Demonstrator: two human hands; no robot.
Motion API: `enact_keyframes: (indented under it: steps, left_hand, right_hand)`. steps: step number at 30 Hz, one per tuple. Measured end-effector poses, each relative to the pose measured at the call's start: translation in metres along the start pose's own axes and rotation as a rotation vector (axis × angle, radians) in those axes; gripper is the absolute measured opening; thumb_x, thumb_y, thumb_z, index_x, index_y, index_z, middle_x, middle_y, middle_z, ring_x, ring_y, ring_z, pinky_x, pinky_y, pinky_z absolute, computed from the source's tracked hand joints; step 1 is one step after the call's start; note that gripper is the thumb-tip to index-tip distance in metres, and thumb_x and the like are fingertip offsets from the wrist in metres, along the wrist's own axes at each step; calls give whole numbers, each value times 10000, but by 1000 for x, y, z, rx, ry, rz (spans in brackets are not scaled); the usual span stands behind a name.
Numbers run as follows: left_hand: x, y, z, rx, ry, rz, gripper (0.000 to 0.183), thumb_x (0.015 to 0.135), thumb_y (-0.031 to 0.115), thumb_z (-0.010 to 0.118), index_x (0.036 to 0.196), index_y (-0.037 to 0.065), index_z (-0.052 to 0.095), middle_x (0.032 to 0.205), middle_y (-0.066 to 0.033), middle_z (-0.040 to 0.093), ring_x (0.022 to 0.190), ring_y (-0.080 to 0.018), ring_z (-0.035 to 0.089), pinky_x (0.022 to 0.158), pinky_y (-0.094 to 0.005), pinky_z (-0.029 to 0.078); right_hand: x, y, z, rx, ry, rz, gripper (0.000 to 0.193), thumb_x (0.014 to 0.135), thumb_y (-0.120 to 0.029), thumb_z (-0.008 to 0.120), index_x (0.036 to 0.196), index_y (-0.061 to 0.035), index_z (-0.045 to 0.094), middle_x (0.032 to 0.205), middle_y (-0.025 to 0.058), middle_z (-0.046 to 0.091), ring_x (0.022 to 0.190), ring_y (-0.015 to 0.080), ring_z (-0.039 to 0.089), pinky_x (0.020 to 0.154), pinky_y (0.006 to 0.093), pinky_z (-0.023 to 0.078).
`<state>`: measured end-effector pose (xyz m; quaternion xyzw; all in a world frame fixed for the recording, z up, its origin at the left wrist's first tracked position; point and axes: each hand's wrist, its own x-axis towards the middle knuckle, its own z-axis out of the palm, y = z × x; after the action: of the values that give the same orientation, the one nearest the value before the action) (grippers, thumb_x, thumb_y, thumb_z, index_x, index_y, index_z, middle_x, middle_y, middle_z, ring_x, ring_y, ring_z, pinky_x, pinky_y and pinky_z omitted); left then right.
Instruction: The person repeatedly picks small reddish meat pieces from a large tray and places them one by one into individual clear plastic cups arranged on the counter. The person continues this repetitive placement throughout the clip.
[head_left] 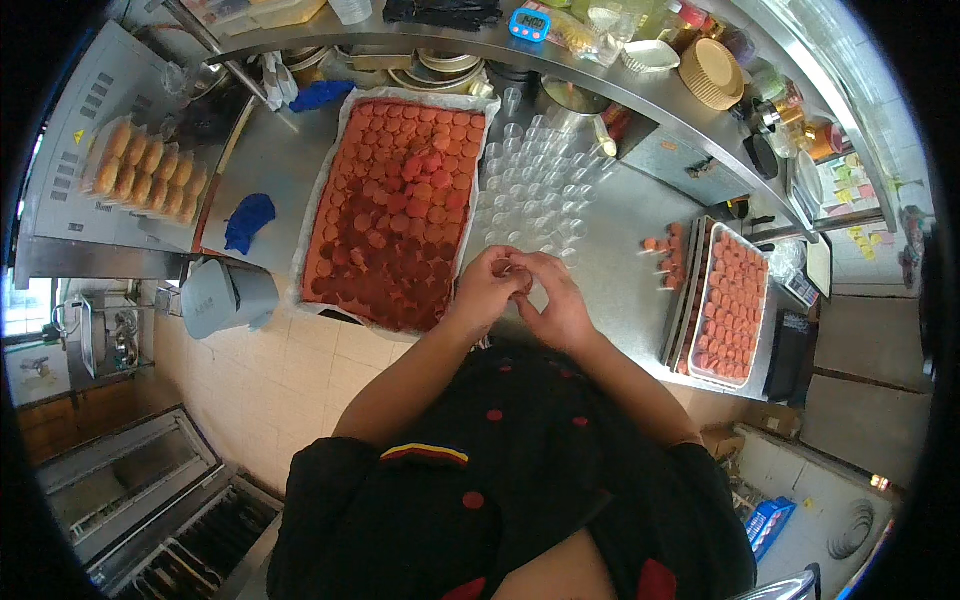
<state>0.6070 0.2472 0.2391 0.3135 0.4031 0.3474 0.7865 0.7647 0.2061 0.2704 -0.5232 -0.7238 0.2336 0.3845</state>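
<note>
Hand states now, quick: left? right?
Left hand: fingers curled, up against the other hand; cannot tell what, if anything, it holds.
Right hand: thumb and fingers bent toward the left; grip cannot be told.

A blue timer (pixel 530 25) shows digits; a yellow warning triangle (pixel 78 137) marks the grey cabinet (pixel 65 195).

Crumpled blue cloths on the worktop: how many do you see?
2. One blue cloth lies left of the big paper-lined tray; the other blue cloth is by that tray's far left corner. More may be hidden.
</note>
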Motion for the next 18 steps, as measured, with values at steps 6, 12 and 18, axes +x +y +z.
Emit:
enact_keyframes:
  steps: [6, 12, 18]
  left_hand:
    - [8, -17, 11, -21, 85, 56, 233, 995, 34, 613, 1226, 9, 598, 1051, -68, 657, 911, -165, 627, 807, -328, 538]
    - [20, -33, 15, -64, 133, -9, 242, 964, -4, 608, 1205, -13, 593, 1053, -98, 667, 908, -185, 657, 788, -326, 568]
    - [30, -42, 21, 153, 228, 86, 238, 975, -19, 614, 1212, -14, 599, 1073, -123, 703, 944, -196, 706, 832, -319, 588]
  right_hand:
    - [-2, 12, 0, 7, -38, 6, 641, 725, -9, 832, 1319, -100, 607, 1249, 145, 645, 1141, 370, 615, 994, 434, 507]
    - [-5, 13, 0, -27, -14, 83, 627, 728, 13, 798, 1314, -102, 607, 1212, 128, 657, 1118, 368, 600, 982, 441, 505]
    - [-11, 31, 3, -119, -4, 121, 566, 762, -25, 766, 1298, -84, 595, 1275, 164, 637, 1173, 395, 574, 1002, 464, 501]
